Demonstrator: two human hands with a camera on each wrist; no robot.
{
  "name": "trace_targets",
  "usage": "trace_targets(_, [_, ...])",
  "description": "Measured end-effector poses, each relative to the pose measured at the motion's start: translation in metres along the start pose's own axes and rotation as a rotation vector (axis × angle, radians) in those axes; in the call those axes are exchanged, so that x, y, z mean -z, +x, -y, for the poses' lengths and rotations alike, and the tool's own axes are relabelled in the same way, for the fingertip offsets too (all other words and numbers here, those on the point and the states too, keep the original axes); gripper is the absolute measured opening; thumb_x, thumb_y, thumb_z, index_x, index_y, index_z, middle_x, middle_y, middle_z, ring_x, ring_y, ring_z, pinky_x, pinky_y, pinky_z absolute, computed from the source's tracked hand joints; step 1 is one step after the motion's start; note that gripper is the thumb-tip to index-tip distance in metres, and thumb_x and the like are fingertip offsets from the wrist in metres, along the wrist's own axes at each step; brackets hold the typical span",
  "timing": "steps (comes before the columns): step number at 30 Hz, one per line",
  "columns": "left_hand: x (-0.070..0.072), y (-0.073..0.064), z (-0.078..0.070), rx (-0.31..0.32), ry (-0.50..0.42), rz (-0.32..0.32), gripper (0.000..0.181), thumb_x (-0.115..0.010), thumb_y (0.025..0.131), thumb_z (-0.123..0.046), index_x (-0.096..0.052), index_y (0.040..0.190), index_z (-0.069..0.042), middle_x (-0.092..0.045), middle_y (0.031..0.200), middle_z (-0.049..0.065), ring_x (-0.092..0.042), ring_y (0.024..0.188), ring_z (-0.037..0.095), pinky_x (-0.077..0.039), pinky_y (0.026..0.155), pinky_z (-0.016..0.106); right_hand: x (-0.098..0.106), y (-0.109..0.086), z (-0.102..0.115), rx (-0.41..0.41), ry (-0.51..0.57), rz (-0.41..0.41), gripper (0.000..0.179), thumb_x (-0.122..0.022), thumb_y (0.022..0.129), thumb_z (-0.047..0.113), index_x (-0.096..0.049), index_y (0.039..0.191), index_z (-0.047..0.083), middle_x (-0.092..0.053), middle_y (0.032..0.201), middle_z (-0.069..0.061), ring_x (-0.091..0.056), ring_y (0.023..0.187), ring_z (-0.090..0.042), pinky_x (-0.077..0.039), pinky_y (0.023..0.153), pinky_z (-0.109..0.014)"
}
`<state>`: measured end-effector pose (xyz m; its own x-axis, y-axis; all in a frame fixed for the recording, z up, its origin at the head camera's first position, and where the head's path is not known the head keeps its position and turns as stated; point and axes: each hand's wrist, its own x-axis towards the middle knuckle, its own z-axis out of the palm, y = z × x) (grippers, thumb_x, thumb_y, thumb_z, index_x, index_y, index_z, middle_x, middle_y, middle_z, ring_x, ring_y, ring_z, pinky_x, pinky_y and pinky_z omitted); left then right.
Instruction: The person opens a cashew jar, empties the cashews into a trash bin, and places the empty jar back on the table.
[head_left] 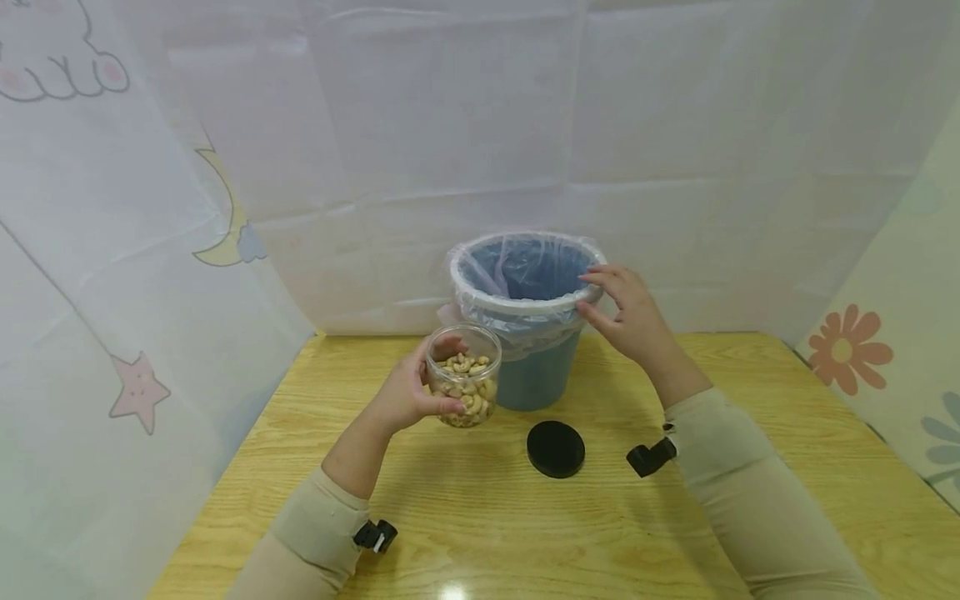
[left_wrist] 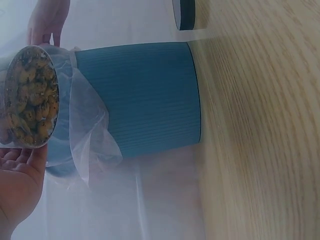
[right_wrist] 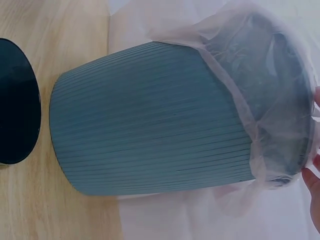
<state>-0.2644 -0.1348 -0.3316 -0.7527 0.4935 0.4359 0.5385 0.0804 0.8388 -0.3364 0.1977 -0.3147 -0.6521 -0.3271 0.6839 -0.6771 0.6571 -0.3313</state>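
Note:
My left hand (head_left: 405, 397) grips a clear plastic jar (head_left: 462, 377) from its left side, thumb across the front. Cashews (head_left: 472, 403) fill the lower part of this lidless jar, which is held above the table in front of a blue trash can (head_left: 536, 379). The left wrist view shows the nuts through the jar's base (left_wrist: 32, 97). At the can's right rim my right hand (head_left: 633, 321) pinches the edge, thumb outside and fingers over the top. A translucent bag (left_wrist: 92, 130) lines the can and folds down over its outside.
A round black lid (head_left: 556, 449) lies on the wooden table (head_left: 450, 517) in front of the can. Behind the table hangs a pale printed sheet (head_left: 465, 108). Black straps with small mounts (head_left: 375, 536) sit on both sleeves.

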Motion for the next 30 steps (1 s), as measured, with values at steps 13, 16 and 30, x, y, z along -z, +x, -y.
trace_targets(13, [0.001, 0.003, 0.005, 0.044, -0.030, 0.016, 0.085, -0.083, 0.064, -0.007, -0.034, 0.132, 0.008, -0.044, 0.129, 0.028, -0.042, 0.120, 0.036, -0.045, 0.086, 0.021, -0.010, 0.001, -0.007, 0.193, -0.017, -0.047, 0.032, -0.064, 0.086, 0.019, -0.060, 0.114, 0.004, -0.054, 0.119, -0.017, -0.040, 0.119, -0.036, -0.027, 0.100, -0.051])
trace_targets(16, [0.002, 0.003, 0.014, 0.035, -0.027, 0.018, 0.086, -0.083, 0.063, -0.007, -0.034, 0.133, 0.006, -0.044, 0.130, 0.027, -0.041, 0.121, 0.037, -0.045, 0.086, 0.022, -0.011, 0.000, -0.008, 0.200, -0.016, -0.049, 0.032, -0.063, 0.087, 0.021, -0.060, 0.114, 0.005, -0.053, 0.118, -0.016, -0.040, 0.119, -0.036, -0.028, 0.100, -0.051])
trace_targets(30, [0.011, 0.007, 0.021, 0.007, 0.012, -0.024, 0.084, -0.084, 0.062, -0.012, -0.039, 0.133, -0.006, -0.048, 0.131, 0.013, -0.047, 0.117, 0.025, -0.044, 0.089, 0.028, -0.011, 0.000, -0.008, 0.234, -0.013, -0.080, 0.030, -0.068, 0.082, 0.019, -0.064, 0.110, 0.008, -0.056, 0.114, -0.012, -0.043, 0.116, -0.033, -0.032, 0.098, -0.048])
